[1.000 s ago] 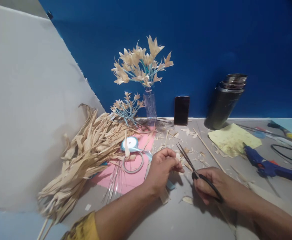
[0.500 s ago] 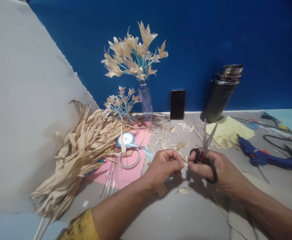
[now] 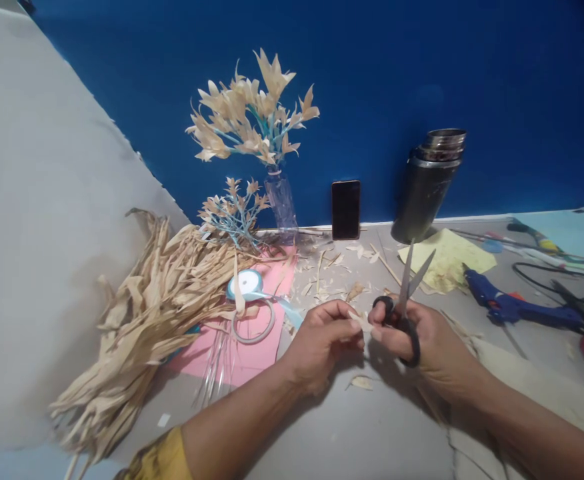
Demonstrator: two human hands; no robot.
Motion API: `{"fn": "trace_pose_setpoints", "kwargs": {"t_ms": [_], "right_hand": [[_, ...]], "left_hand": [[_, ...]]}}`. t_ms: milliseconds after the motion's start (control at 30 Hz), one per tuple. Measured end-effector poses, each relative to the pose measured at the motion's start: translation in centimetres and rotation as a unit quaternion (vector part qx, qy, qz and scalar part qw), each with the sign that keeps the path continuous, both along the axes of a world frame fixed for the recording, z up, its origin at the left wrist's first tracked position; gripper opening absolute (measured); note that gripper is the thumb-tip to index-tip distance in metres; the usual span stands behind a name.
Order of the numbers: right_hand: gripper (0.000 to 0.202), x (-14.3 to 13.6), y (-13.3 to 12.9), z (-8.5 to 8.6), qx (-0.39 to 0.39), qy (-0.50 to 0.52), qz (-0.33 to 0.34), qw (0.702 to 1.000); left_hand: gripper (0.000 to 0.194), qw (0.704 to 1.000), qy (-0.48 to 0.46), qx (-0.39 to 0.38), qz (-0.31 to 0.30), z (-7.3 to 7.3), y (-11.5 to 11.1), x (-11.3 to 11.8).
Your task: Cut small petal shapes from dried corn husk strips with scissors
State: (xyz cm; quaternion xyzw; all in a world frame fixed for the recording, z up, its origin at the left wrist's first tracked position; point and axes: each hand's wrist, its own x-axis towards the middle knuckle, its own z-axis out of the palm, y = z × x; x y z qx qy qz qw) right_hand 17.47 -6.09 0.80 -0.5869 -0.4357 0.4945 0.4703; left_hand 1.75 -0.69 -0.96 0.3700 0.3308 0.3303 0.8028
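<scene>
A small pale piece of corn husk (image 3: 361,323) is pinched between the thumb and fingers of my left hand (image 3: 325,343). My right hand (image 3: 419,340) grips black-handled scissors (image 3: 411,283), their blades parted and pointing up, away from the husk piece. The right thumb and fingertips come close to the husk piece's right end; whether they touch it I cannot tell. Below the hands, a husk scrap (image 3: 361,382) lies on the table (image 3: 342,433). More husk scraps (image 3: 329,263) are strewn behind them.
Dried corn husks (image 3: 157,300) are heaped at left, beside pink paper (image 3: 259,357), a ribbon roll (image 3: 245,285) and a tape ring (image 3: 253,323). Husk flowers (image 3: 252,110) stand in a clear bottle (image 3: 282,203). A phone (image 3: 346,210), a flask (image 3: 425,190) and a blue glue gun (image 3: 517,307) are around.
The hands have come closer together, and the husk piece now shows at the left fingertips. The scissors stay parted in my right hand. The whole view has shifted slightly.
</scene>
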Motion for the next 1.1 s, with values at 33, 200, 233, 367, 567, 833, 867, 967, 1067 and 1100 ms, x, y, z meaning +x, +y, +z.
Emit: {"fn": "trace_pose_setpoints", "kwargs": {"t_ms": [33,200,233,367,567,833,867,967,1067,1100], "right_hand": [[0.027,-0.1,0.0,0.0,-0.008,0.001,0.006,1.0],[0.033,-0.2,0.0,-0.8,-0.05,-0.024,0.139,0.989],[0.036,-0.3,0.0,-1.0,-0.063,-0.026,0.169,0.983],[0.045,-0.7,-0.2,-1.4,-0.078,-0.045,0.215,0.972],[0.04,-0.6,-0.3,-1.7,-0.073,-0.079,0.228,0.968],[0.032,-0.5,-0.3,-1.9,-0.093,-0.086,0.22,0.967],[0.032,-0.5,-0.4,-2.0,-0.096,-0.073,0.214,0.969],[0.032,-0.6,-0.5,-2.4,-0.098,-0.038,0.202,0.974],[0.034,-0.6,-0.6,-2.5,-0.095,-0.032,0.2,0.975],[0.035,-0.5,-0.6,-2.4,-0.095,-0.029,0.199,0.975]], "left_hand": [[0.021,1.0,0.0,-0.001,0.01,0.0,0.1,0.0],[0.021,0.998,-0.016,0.012,0.065,0.4,1.1,-0.4],[0.021,0.997,-0.021,0.013,0.074,0.5,1.2,-0.5],[0.021,0.995,-0.03,0.006,0.092,0.6,1.4,-0.6],[0.017,0.995,-0.029,0.013,0.091,0.5,1.5,-0.7],[0.016,0.995,-0.017,0.028,0.091,0.6,1.5,-0.8],[0.017,0.995,-0.016,0.028,0.093,0.6,1.5,-0.7],[0.019,0.995,-0.016,0.025,0.097,0.8,1.4,-0.7],[0.02,0.995,-0.019,0.028,0.092,1.0,1.4,-0.7],[0.019,0.995,-0.017,0.032,0.089,1.1,1.3,-0.8]]}}
